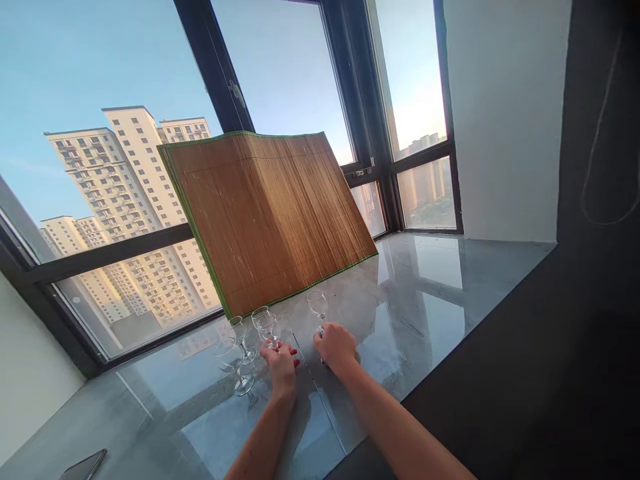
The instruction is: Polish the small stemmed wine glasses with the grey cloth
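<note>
Several clear stemmed wine glasses stand on a glossy grey marble sill (430,293). My left hand (280,363) is closed around the base of one glass (268,328). My right hand (335,347) is curled around the foot of another glass (318,305), which stands upright just beyond my knuckles. Two more glasses (235,353) stand to the left of my left hand, untouched.
A brown bamboo mat (270,213) with green edging leans against the window behind the glasses. A dark phone (83,467) lies at the near left of the sill. Black window frames and a white wall (505,120) bound the sill; a dark edge runs along its right.
</note>
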{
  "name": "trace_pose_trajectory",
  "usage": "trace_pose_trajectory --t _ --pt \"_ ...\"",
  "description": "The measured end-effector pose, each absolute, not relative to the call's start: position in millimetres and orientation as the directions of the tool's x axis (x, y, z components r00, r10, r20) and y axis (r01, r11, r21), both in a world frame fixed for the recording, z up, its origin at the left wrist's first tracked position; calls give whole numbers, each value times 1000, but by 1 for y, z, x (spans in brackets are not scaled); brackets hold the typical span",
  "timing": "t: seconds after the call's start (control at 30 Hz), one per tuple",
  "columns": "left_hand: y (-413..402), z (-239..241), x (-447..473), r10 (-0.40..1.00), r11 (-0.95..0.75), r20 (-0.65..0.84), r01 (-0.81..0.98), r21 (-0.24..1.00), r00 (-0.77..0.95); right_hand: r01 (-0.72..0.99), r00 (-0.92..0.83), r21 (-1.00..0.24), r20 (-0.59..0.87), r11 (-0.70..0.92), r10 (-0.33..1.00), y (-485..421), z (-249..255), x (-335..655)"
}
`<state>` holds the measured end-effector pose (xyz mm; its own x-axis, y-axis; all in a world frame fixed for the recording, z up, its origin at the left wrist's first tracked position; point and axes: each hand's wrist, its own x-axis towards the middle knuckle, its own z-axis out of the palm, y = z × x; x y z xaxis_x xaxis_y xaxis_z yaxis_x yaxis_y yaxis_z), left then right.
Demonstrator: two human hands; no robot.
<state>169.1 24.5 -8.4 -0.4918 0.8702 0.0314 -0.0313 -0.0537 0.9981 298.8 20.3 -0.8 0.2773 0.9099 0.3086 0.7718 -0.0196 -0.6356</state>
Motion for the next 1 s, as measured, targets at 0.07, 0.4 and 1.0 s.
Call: trace_pose_trajectory --t 0.07,0.4,1.0 --pt "25 -9 170 871 -54 41 -13 998 -489 804 249 -594 317 -13 915 21 2 297" --pt "24 -11 176 871 -92 115 72 993 -478 894 97 -445 318 58 943 37 1 297" --pt "23 -16 175 875 -91 154 156 984 -458 855 76 -504 355 123 932 71 -3 322"
